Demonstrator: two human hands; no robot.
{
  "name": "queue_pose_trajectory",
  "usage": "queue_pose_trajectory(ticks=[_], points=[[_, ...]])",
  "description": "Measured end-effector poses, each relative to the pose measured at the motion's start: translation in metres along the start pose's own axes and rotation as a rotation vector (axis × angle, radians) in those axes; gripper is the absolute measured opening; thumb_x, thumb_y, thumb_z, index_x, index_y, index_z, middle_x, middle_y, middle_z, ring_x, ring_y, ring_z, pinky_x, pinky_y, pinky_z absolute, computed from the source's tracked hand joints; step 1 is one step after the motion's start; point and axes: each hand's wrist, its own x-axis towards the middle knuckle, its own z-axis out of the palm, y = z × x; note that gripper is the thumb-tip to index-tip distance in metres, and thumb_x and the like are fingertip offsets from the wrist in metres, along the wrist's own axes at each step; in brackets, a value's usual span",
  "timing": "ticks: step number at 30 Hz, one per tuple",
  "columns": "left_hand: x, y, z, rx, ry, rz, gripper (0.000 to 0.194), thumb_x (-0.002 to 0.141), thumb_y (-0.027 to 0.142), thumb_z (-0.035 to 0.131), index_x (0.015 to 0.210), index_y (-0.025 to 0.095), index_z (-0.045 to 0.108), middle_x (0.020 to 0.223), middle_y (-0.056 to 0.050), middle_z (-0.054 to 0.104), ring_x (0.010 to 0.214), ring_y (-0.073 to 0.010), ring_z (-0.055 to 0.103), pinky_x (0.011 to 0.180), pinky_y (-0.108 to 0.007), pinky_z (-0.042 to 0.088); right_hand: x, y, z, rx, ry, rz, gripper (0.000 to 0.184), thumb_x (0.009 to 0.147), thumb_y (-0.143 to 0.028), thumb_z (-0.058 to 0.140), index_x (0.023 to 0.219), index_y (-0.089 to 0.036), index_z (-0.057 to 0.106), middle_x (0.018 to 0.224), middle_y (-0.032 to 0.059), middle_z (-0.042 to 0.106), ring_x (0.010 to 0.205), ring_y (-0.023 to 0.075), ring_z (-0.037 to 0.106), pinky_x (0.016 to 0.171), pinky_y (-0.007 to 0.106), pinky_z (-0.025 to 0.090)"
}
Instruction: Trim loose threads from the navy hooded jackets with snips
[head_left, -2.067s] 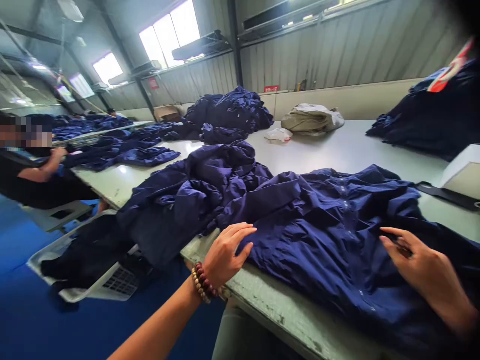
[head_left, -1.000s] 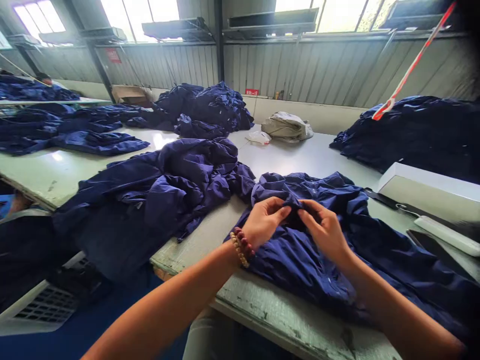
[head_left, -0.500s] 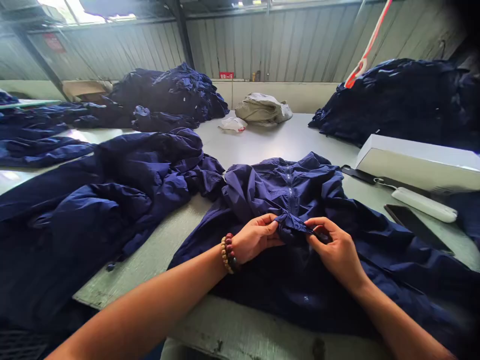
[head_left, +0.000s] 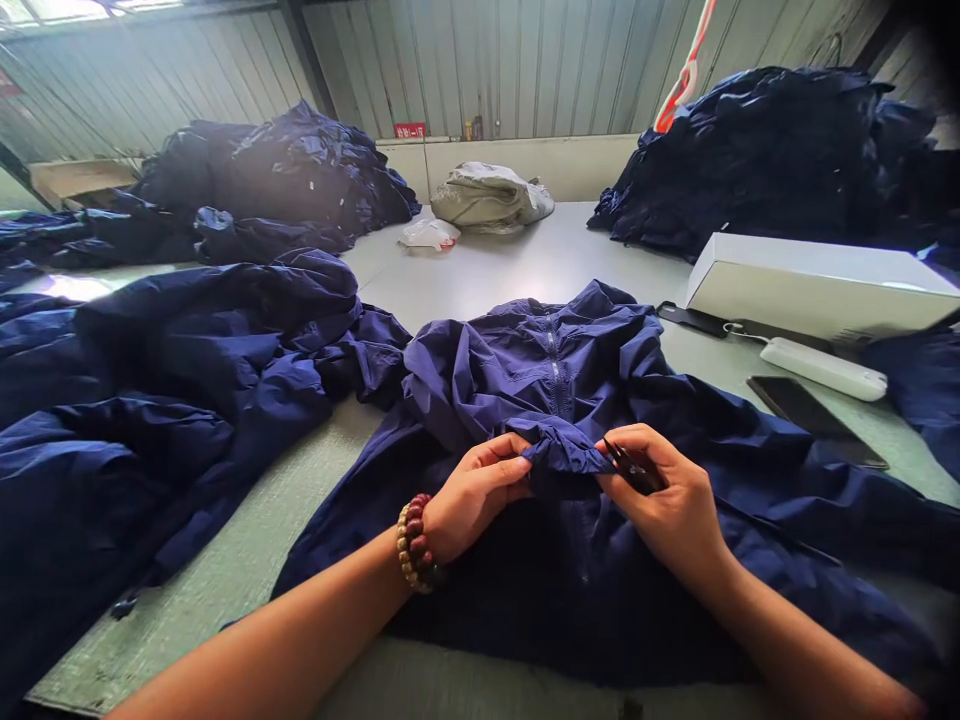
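A navy jacket (head_left: 487,375) with a front zipper (head_left: 553,350) lies spread on the table before me. My left hand (head_left: 480,490), with beaded bracelets at the wrist, pinches a gathered fold of its cloth between thumb and fingers. The other end of that fold is pinched by my right hand (head_left: 664,495). Tucked in the right palm is a small black pointed tool, which looks like thread snips (head_left: 637,472); its tips rest close to the cloth. The fold is raised and stretched between both hands, below the zipper.
More navy garments (head_left: 172,370) lie to the left. Big navy heaps (head_left: 277,170) stand at the back left and back right. A beige cloth bundle (head_left: 491,195) sits at the back. To the right are a white box (head_left: 817,285), a white power bank-like device (head_left: 825,368) and a phone (head_left: 817,420).
My view has shifted right and down. More of the dark tool shows in my right hand, and the pinched fold is wider between my hands. Both hands keep their grip on the cloth.
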Motion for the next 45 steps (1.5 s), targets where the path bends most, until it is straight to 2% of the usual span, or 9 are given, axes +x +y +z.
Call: queue_pose_trajectory(ticks=[8,14,22,26,30,33,37,41,45], points=[[-0.004,0.0,0.004,0.158,0.011,0.065,0.022,0.086,0.036,0.083,0.086,0.017,0.072,0.081,0.0,0.059,0.077,-0.014,0.05,0.079,-0.028,0.041,-0.012,-0.002,-0.001,0.119,0.056,0.071,0.022,0.095,-0.044,0.078,0.107,-0.027,0.071,0.099,0.0057,0.076,0.078,0.0196,0.07,0.06,0.029,0.054],[-0.005,-0.001,0.004,0.171,-0.027,0.081,0.024,0.084,0.035,0.085,0.093,0.017,0.072,0.091,-0.002,0.065,0.086,-0.0166,0.055,0.085,-0.03,0.041,-0.009,-0.005,-0.002,0.204,0.04,0.115,0.028,0.095,-0.045,0.078,0.116,-0.026,0.073,0.095,0.0046,0.074,0.073,0.0175,0.065,0.06,0.029,0.053],[-0.003,0.003,0.009,0.011,0.043,-0.001,0.026,0.08,0.036,0.086,0.088,0.017,0.07,0.083,-0.001,0.063,0.078,-0.0149,0.055,0.078,-0.028,0.043,0.002,-0.012,-0.004,0.596,-0.1,0.433,0.069,0.085,-0.041,0.089,0.148,-0.031,0.062,0.073,-0.0054,0.055,0.052,0.0073,0.032,0.046,0.023,0.024],[0.0,0.005,0.009,-0.031,0.011,-0.001,0.023,0.087,0.037,0.079,0.082,0.016,0.07,0.077,0.0,0.061,0.074,-0.0149,0.055,0.078,-0.029,0.045,0.002,-0.015,-0.004,0.666,-0.154,0.52,0.062,0.082,-0.039,0.091,0.139,-0.031,0.069,0.077,-0.0048,0.051,0.055,0.0072,0.03,0.047,0.022,0.026],[0.001,0.007,0.011,-0.099,-0.053,-0.04,0.02,0.09,0.035,0.075,0.089,0.015,0.074,0.084,-0.003,0.07,0.08,-0.0184,0.062,0.085,-0.032,0.048,0.001,-0.015,-0.003,0.703,-0.135,0.57,0.051,0.08,-0.043,0.093,0.126,-0.03,0.074,0.08,-0.0035,0.052,0.061,0.0085,0.038,0.049,0.02,0.031],[-0.002,0.008,0.011,-0.121,-0.046,-0.063,0.021,0.087,0.034,0.08,0.085,0.014,0.073,0.082,-0.003,0.069,0.076,-0.0153,0.061,0.079,-0.029,0.048,0.0,-0.014,-0.003,0.769,-0.166,0.603,0.05,0.076,-0.046,0.095,0.117,-0.028,0.073,0.081,-0.0022,0.057,0.062,0.01,0.044,0.049,0.02,0.033],[-0.007,0.007,0.011,-0.042,-0.067,-0.089,0.026,0.079,0.03,0.091,0.084,0.013,0.072,0.079,0.0,0.066,0.071,-0.0112,0.058,0.073,-0.025,0.046,0.0,-0.012,-0.003,0.86,-0.227,0.617,0.045,0.074,-0.039,0.096,0.107,-0.027,0.067,0.076,-0.0043,0.054,0.06,0.0095,0.041,0.052,0.022,0.036],[-0.008,0.004,0.009,0.047,-0.097,-0.093,0.031,0.071,0.024,0.097,0.088,0.014,0.074,0.082,0.0,0.067,0.074,-0.0105,0.058,0.073,-0.024,0.045,0.0,-0.011,-0.004,0.909,-0.276,0.563,0.043,0.078,-0.036,0.094,0.101,-0.026,0.06,0.069,-0.0087,0.039,0.057,0.0078,0.032,0.05,0.021,0.031],[-0.007,0.002,0.007,0.022,-0.107,-0.089,0.038,0.071,0.022,0.098,0.101,0.014,0.078,0.091,-0.003,0.071,0.083,-0.0134,0.064,0.082,-0.026,0.049,-0.001,-0.011,-0.005,0.889,-0.347,0.544,0.052,0.076,-0.032,0.097,0.103,-0.027,0.053,0.074,-0.0098,0.039,0.056,0.0057,0.028,0.046,0.019,0.023]])
